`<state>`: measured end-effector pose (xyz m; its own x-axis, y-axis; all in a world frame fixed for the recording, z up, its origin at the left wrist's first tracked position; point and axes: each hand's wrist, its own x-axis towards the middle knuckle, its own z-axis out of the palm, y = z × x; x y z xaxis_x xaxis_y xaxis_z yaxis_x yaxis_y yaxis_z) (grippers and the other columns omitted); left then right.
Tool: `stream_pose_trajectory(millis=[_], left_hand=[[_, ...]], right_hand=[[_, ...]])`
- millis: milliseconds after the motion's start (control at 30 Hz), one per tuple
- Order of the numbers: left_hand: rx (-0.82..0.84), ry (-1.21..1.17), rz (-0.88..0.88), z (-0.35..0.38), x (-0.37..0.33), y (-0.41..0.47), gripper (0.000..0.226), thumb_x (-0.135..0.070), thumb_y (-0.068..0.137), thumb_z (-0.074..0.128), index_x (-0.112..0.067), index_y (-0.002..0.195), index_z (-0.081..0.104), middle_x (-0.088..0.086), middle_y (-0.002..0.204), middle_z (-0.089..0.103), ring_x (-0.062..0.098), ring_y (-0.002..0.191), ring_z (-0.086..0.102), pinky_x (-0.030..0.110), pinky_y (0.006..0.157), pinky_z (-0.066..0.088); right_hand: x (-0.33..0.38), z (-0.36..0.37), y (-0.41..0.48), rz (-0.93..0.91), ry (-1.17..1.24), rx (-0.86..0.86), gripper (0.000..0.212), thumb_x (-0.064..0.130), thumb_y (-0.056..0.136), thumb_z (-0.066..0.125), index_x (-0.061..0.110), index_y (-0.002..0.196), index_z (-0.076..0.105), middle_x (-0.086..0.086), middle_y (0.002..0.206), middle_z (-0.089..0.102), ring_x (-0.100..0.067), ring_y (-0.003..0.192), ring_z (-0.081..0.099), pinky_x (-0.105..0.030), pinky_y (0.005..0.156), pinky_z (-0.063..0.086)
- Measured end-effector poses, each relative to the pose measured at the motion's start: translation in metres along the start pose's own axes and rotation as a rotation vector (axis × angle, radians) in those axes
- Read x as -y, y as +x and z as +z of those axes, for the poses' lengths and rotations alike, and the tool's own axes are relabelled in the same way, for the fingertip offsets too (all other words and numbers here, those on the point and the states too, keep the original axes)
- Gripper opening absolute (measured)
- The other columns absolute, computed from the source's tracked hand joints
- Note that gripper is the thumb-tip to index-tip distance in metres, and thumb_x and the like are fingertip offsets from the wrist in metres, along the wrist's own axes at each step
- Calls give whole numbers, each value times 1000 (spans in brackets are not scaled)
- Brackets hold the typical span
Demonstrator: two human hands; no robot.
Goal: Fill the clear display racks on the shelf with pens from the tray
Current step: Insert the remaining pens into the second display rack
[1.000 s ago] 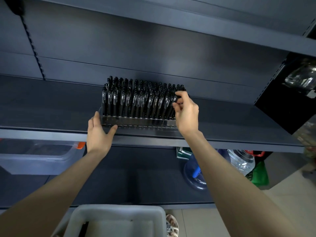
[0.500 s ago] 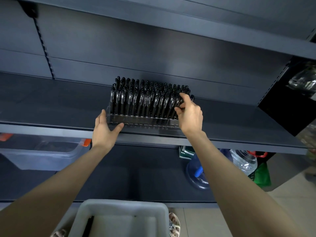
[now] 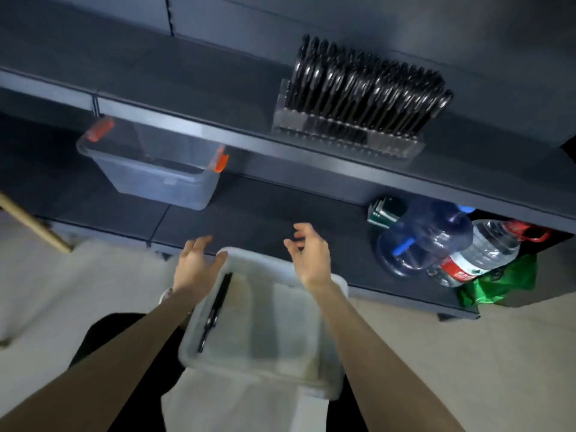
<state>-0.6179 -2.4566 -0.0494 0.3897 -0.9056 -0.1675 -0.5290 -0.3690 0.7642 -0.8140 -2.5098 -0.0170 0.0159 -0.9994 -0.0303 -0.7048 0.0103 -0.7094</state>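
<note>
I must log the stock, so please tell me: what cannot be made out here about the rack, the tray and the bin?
1. Head view, rack: motion blur smears its pens together, so free slots cannot be counted.
2. Head view, tray: blur leaves unclear whether one or two dark pens lie along one wall.
3. Head view, clear bin: the shelf edge hides its far part.
</note>
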Motion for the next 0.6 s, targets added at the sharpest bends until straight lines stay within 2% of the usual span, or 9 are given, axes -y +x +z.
stream_pose_trajectory(millis=[133, 267, 300, 367, 433, 533, 600], left_hand=[[72, -7, -163, 14, 67, -27, 46, -29, 89, 58, -6, 129, 50, 18, 127, 49, 37, 114, 49, 42, 98, 39], [136, -105, -256, 32, 109, -40, 38, -26, 94, 50, 0, 121, 56, 21, 117, 60, 35, 112, 55, 40, 95, 43], [156, -125, -272, 36, 115, -42, 36, -27, 95, 47, -2, 118, 58, 21, 112, 63, 34, 107, 58, 39, 93, 44], [149, -147, -266, 44, 122, -43, 42, -43, 94, 37, -10, 104, 62, 21, 96, 65, 34, 93, 61, 42, 86, 47], [127, -157, -260, 47, 124, -44, 43, -48, 93, 33, -15, 94, 60, 16, 86, 64, 31, 83, 60, 39, 80, 47], [87, -225, -269, 47, 119, -47, 25, -18, 99, 43, -1, 93, 61, 14, 82, 60, 24, 79, 57, 27, 74, 40], [60, -255, -250, 48, 117, -47, 22, -9, 97, 44, 4, 95, 61, 14, 81, 58, 22, 78, 55, 21, 73, 41]], right_hand=[[-24, 79, -40, 116, -20, 242, 30, 18, 90, 61, 8, 117, 56, -9, 108, 64, -28, 94, 64, -39, 85, 50], [-45, 137, -65, 214, -44, 426, 27, 20, 90, 60, 7, 114, 57, -12, 105, 66, -30, 96, 62, -40, 85, 51], [-49, 149, -68, 245, -44, 458, 27, 18, 90, 60, 6, 113, 57, -13, 105, 66, -30, 98, 62, -38, 86, 50], [-50, 166, -69, 312, -4, 496, 27, 15, 88, 61, 5, 113, 58, -13, 107, 66, -29, 99, 61, -30, 83, 48], [-48, 180, -68, 373, 58, 521, 29, 14, 86, 64, 5, 113, 58, -10, 104, 65, -22, 93, 58, -20, 75, 41], [-42, 198, -61, 455, 131, 519, 31, 14, 86, 65, 4, 115, 59, -10, 106, 66, -24, 97, 61, -21, 78, 42], [-41, 210, -58, 494, 146, 520, 29, 15, 86, 64, 4, 113, 61, -14, 107, 68, -29, 98, 63, -30, 86, 49]])
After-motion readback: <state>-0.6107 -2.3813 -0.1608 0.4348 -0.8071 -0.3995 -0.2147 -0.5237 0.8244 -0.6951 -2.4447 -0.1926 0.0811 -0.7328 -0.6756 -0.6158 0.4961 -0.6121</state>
